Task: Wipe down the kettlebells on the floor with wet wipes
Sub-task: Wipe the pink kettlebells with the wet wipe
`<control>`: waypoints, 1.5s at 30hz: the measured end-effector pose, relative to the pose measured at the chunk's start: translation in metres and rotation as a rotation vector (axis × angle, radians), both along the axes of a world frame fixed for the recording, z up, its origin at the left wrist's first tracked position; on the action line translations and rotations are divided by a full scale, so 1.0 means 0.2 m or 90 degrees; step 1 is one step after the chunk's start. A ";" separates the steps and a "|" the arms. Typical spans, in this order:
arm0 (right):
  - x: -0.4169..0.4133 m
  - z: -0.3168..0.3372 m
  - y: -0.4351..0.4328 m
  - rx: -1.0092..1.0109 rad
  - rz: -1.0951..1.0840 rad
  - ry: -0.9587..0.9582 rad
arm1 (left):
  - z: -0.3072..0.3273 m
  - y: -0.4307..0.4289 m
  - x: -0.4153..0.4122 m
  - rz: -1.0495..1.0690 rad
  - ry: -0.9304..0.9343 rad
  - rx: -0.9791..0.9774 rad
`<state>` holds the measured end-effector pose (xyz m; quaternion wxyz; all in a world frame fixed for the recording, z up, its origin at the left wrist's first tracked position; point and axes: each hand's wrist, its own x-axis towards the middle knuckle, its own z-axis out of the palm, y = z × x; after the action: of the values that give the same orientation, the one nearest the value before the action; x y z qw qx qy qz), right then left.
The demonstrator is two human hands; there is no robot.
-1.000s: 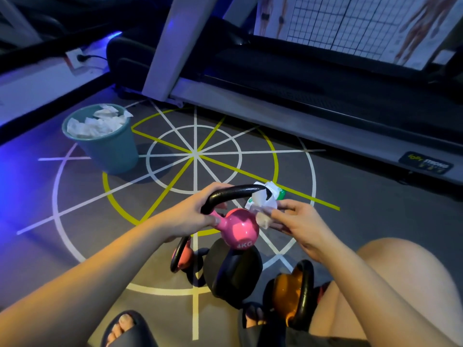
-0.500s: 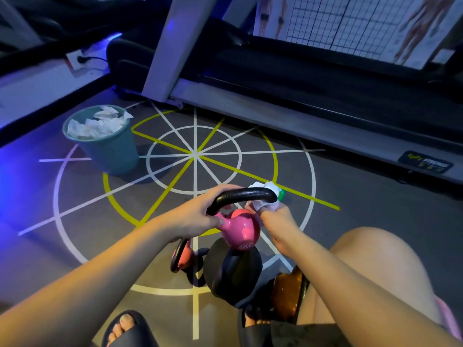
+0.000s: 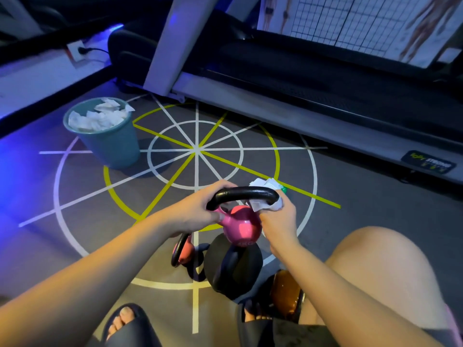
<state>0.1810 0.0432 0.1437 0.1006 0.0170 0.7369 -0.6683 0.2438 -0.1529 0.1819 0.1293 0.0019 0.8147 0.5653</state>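
Taking the pink kettlebell [image 3: 241,227] as the middle of the dial: the left hand [image 3: 198,212] comes in from eight o'clock, and its fingers curl round the left end of the black handle [image 3: 243,193], with the thumb lying against the pink neck. The right hand [image 3: 278,221] comes in from four o'clock and clasps a white wet wipe [image 3: 265,205] round the right bend of that handle, fingers closed over the wipe. The bell hangs between the two hands with "4KG" showing low on its body, which overlaps the top of a black kettlebell [image 3: 233,267] standing on the floor [image 3: 363,221] at six o'clock.

A coral kettlebell [image 3: 184,251] with a black handle lies tilted at seven o'clock, just beside the black one. An orange kettlebell [image 3: 285,294] sits at five o'clock, partly hidden by the right forearm. A white wipe pack [image 3: 266,183] with a green edge lies on the floor at one o'clock, just behind the handle.

At ten o'clock, well apart, a teal bin [image 3: 112,146] stands upright on the painted floor circle [image 3: 314,171], filled to the brim with used wipes [image 3: 96,117]. A treadmill [image 3: 313,78] runs across from twelve to two o'clock. Two dark slippers [image 3: 132,326] show at the bottom edge.
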 end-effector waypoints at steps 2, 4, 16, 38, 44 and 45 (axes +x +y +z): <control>-0.01 -0.02 0.01 -0.009 0.008 -0.076 | -0.01 -0.01 -0.01 0.012 -0.010 0.031; -0.01 -0.06 0.01 -0.010 0.010 -0.131 | -0.01 -0.02 -0.02 0.011 -0.015 0.046; -0.07 0.02 0.11 0.206 0.180 -0.071 | -0.01 -0.03 -0.03 0.008 -0.027 0.052; -0.09 0.04 0.14 0.113 0.184 -0.122 | 0.02 0.00 -0.03 -0.011 -0.029 0.020; -0.05 -0.05 0.10 0.038 0.084 -0.114 | 0.04 0.01 -0.03 -0.035 -0.026 0.008; -0.03 -0.06 0.09 0.009 0.077 -0.120 | 0.04 0.01 -0.03 -0.035 -0.023 0.008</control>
<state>0.1746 0.0608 0.1319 0.2095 0.0359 0.7284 -0.6513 0.2372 -0.1501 0.1898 0.1593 0.0153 0.8084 0.5665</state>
